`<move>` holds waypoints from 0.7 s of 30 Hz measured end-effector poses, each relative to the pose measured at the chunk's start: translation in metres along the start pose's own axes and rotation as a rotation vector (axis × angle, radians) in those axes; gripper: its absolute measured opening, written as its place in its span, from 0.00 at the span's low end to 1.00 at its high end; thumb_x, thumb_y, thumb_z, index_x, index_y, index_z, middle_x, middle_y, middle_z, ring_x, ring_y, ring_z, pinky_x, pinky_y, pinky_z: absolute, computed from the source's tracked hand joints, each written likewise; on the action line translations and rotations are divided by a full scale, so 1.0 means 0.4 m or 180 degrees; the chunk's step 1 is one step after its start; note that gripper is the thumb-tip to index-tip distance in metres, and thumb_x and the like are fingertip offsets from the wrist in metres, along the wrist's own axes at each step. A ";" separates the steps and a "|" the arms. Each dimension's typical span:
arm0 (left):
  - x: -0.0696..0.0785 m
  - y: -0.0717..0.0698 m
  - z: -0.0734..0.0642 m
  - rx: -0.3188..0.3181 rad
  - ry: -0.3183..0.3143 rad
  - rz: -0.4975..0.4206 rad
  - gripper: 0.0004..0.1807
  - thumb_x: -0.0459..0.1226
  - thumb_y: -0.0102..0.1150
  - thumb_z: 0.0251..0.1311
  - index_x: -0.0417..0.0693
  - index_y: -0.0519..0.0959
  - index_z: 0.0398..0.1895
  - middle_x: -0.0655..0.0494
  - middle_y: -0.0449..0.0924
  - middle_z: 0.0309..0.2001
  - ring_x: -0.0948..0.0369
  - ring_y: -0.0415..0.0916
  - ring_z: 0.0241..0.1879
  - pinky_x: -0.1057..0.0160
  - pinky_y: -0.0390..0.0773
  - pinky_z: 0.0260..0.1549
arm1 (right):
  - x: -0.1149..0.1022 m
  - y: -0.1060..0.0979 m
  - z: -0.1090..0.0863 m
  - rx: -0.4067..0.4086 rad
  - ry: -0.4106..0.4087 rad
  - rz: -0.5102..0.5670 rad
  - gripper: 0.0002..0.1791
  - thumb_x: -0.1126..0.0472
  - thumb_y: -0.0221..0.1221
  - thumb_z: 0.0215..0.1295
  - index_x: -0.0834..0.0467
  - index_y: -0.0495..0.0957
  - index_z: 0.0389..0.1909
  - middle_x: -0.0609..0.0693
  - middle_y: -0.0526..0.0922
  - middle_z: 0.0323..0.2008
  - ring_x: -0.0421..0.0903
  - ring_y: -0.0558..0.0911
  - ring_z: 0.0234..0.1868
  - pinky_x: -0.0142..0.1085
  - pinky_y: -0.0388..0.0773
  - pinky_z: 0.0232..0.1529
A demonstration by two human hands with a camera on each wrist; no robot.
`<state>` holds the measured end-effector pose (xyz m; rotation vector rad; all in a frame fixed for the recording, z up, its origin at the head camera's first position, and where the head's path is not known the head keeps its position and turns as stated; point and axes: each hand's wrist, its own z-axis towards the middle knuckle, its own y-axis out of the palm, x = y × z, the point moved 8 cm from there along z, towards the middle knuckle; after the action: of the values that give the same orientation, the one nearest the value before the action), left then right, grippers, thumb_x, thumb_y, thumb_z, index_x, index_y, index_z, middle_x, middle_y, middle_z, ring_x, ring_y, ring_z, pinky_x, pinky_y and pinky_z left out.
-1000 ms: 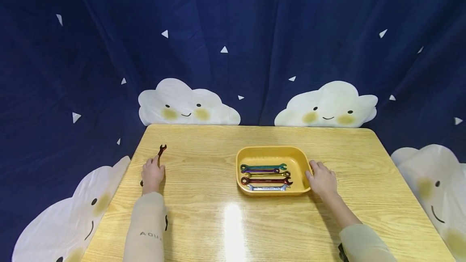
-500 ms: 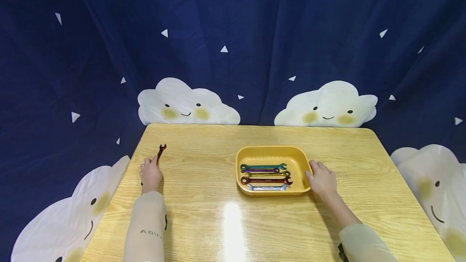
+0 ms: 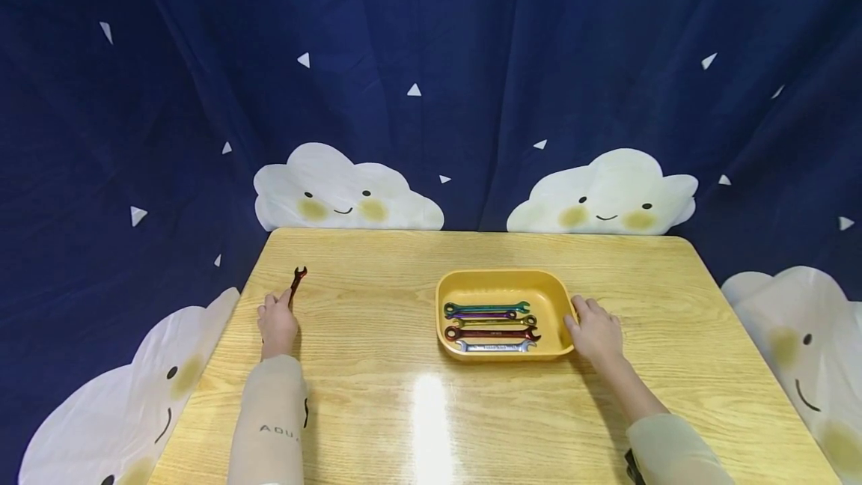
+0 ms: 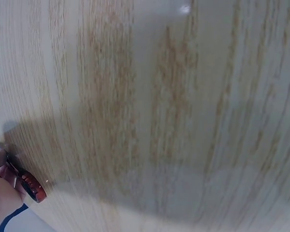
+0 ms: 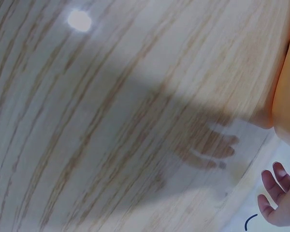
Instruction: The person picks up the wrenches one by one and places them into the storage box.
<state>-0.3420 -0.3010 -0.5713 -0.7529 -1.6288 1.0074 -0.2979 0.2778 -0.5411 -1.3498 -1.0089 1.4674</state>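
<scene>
At the table's left side, my left hand grips a dark red combination wrench, its open end pointing away from me. The left wrist view shows the wrench's red ring end poking out beside the fingers; whether it touches the table I cannot tell. My right hand holds the right end of a yellow tray, thumb over the rim. Its other fingers look loosely spread in the right wrist view. Inside lie several wrenches side by side: teal, purple, gold, red and silver.
The wooden table runs back to a dark blue curtain printed with smiling clouds. A bright glare patch lies on the tabletop in front of the tray.
My left hand has shifted slightly left on the wrench, while the wrench has barely moved. The right hand and the tray stay where they were.
</scene>
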 end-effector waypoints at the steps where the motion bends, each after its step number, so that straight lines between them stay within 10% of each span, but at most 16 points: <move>1: -0.001 0.001 0.000 -0.0011 -0.0016 -0.0022 0.31 0.21 0.40 0.59 0.40 0.55 0.67 0.30 0.53 0.56 0.39 0.55 0.47 0.43 0.64 0.42 | 0.000 -0.001 0.000 0.0002 0.0000 0.0005 0.23 0.53 0.43 0.67 0.63 0.63 0.58 0.67 0.70 0.52 0.67 0.71 0.49 0.61 0.62 0.47; 21: 0.007 0.021 -0.001 0.0033 -0.0148 -0.0063 0.31 0.23 0.41 0.60 0.38 0.50 0.67 0.17 0.46 0.54 0.29 0.54 0.48 0.37 0.63 0.45 | 0.001 -0.003 0.002 0.0061 -0.0008 -0.0017 0.22 0.54 0.44 0.66 0.63 0.64 0.56 0.66 0.71 0.50 0.66 0.72 0.48 0.61 0.63 0.46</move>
<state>-0.3424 -0.2947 -0.5776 -0.7096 -1.6668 1.0252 -0.2986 0.2787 -0.5400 -1.3309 -0.9969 1.4714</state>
